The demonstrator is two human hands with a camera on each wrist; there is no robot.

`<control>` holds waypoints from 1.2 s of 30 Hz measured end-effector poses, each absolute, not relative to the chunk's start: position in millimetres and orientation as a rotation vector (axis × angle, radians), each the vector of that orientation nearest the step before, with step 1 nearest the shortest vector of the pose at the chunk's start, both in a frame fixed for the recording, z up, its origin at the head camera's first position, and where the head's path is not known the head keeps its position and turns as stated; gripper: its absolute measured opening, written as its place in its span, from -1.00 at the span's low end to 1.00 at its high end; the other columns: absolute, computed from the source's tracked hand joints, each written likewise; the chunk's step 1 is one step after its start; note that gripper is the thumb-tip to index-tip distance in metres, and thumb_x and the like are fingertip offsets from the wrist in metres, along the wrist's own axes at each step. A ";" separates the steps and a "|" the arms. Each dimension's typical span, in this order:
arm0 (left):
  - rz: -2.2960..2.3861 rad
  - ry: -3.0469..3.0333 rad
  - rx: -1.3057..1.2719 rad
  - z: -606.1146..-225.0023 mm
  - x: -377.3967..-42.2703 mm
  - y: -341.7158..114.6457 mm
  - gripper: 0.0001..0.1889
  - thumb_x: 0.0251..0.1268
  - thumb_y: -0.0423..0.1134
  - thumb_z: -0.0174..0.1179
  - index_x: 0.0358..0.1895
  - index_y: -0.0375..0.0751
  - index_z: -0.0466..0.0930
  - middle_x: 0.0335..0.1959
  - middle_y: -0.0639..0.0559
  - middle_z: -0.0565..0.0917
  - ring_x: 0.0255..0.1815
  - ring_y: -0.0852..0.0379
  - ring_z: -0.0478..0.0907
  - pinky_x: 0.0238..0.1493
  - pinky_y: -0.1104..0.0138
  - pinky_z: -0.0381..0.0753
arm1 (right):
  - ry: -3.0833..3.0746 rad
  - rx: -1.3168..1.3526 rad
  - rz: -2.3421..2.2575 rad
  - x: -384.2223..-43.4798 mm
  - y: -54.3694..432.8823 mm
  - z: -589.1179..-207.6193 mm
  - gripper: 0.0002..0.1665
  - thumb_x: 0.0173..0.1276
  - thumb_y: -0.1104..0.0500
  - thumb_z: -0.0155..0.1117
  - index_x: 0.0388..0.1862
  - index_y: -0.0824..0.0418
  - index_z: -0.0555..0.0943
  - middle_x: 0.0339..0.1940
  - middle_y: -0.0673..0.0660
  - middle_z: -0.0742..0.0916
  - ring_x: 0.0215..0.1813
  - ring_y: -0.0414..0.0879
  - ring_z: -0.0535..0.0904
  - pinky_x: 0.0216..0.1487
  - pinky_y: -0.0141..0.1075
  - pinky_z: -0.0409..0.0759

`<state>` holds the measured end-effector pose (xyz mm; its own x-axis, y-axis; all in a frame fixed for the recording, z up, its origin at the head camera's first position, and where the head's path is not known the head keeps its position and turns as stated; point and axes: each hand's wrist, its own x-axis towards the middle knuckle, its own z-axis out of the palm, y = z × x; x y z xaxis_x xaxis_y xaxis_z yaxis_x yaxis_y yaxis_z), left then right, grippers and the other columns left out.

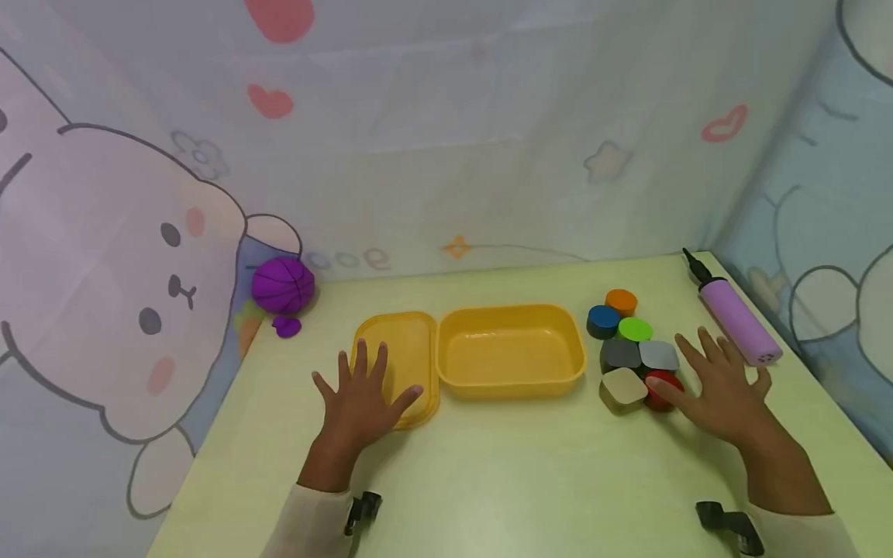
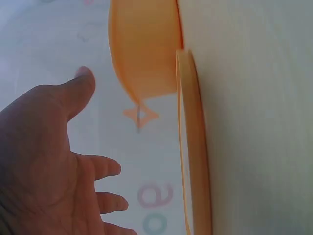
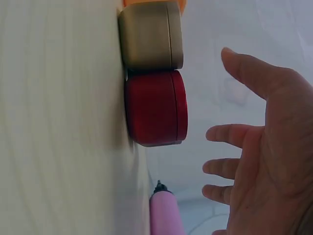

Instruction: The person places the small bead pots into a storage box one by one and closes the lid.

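A: How does each grip stand?
B: In the head view, the left grip (image 1: pixel 359 407) is spread, fingers straight, holding nothing, by the yellow lid (image 1: pixel 410 364). The right grip (image 1: pixel 725 399) is spread and unloaded too, its thumb over the red tin (image 1: pixel 656 402).
A: Why is the lid off to one side?
B: My guess is reach: flat on the counter (image 1: pixel 488 473), just beside the yellow box (image 1: pixel 512 389), it leaves the inside uncovered. Seven tins (image 1: pixel 620 354) stand bunched off the box's right end, probably so one grip can get at any of them. The purple ball (image 1: pixel 283 286) and purple pump (image 1: pixel 741 319) sit towards opposite sides, perhaps out of the way.
A: And the left wrist view?
B: It shows a gap between palm and lid, so I'd call that grip hovering. The box is beyond.
A: The right wrist?
B: Fingers apart from the red tin as well, nothing grasped. That tin stands upright against the cream tin (image 3: pixel 146 36), which likely steadies both.
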<state>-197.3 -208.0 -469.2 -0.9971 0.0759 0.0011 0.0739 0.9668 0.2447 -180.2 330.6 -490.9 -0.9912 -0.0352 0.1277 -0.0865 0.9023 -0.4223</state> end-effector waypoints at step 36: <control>1.062 2.818 0.631 -491.1 -234.7 -169.6 -0.05 0.60 0.25 0.23 0.81 -0.08 0.02 0.88 -0.02 -0.09 0.88 -0.34 -0.19 0.65 -0.59 -0.31 | -2.663 0.439 0.976 -178.6 359.6 -507.0 -0.59 0.17 0.19 0.77 0.03 0.13 0.90 -0.08 0.04 0.78 -0.12 -0.39 0.52 -0.24 -0.35 0.55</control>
